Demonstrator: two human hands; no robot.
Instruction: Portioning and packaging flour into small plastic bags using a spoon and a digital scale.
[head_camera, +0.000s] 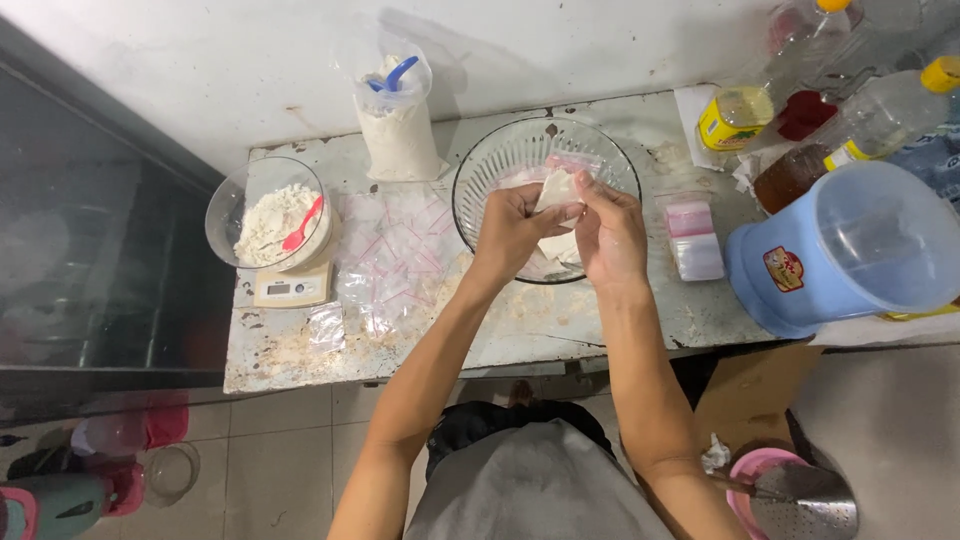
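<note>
While both forearms reach out from the body over the table's front edge, the left hand (512, 228) and right hand (610, 235) meet above the near rim of a ribbed glass bowl (500, 155). Between them is a small clear bag of white powder (557, 190), pinched at its top: left fingers curled tight on its left side, right thumb and fingers closed on its right. The bag sits upright, inside the bowl's outline, above more filled bags lying in the bowl.

Left of the hands, empty zip bags (400, 250) lie scattered flat on the powder-dusted table (520, 330). Further left, a small scale (290, 288) carries a clear bowl of white powder (232, 205) with a red spoon (303, 225) in it.

Right of the hands: a stack of small bags (694, 240), then a blue plastic jug (840, 250) lying on its side.

At the back edge, against the wall, a large open bag of powder (398, 125) stands upright with a blue scoop (398, 74) in it. Far right corner: bottles with yellow caps (850, 130).
</note>
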